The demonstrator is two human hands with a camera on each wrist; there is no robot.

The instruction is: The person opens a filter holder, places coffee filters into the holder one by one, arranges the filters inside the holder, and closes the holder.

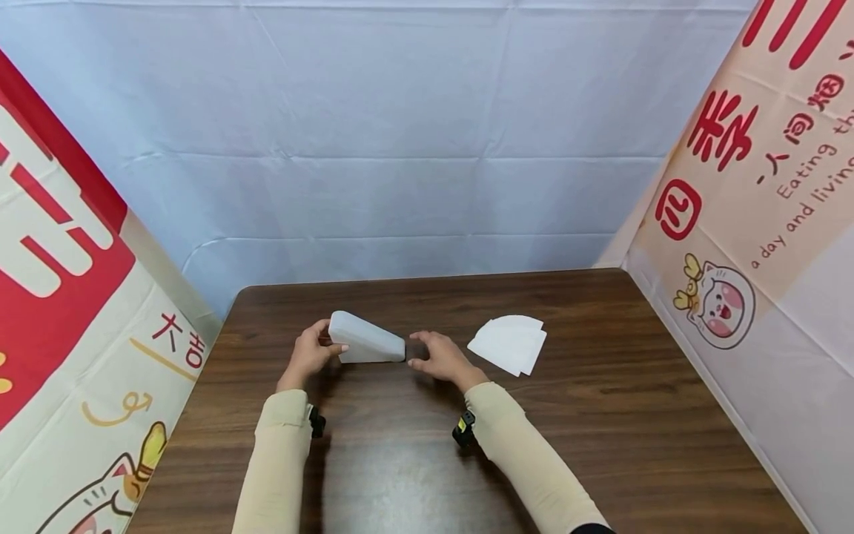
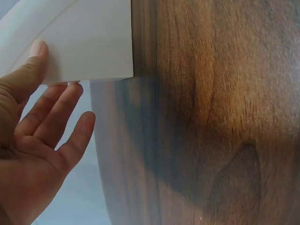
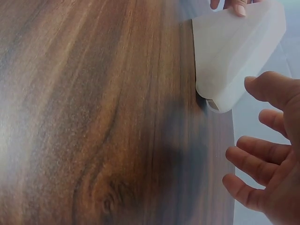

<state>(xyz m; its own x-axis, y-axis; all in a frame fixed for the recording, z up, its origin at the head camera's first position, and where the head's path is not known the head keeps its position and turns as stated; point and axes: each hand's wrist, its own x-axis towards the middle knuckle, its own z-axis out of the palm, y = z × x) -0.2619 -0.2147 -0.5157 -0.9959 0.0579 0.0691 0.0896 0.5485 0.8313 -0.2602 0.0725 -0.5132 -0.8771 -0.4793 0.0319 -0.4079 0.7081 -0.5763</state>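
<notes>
A white wedge-shaped box (image 1: 367, 340) with rounded edges stands on the wooden table, its tall end to the left and its narrow end to the right. My left hand (image 1: 312, 354) holds that tall end, thumb on the front face and fingers behind. In the left wrist view, the thumb (image 2: 38, 49) lies against the white side. Just off the narrow end is my right hand (image 1: 442, 357), fingers spread and nothing in them. The right wrist view shows a small dark gap (image 3: 210, 103) at that end of the box.
To the right of the right hand lies a small overlapping stack of white fan-shaped paper sheets, like cone coffee filters (image 1: 512, 343). The dark wood table (image 1: 600, 415) ends at a pale cloth backdrop (image 1: 400, 148), with printed cloths on both sides.
</notes>
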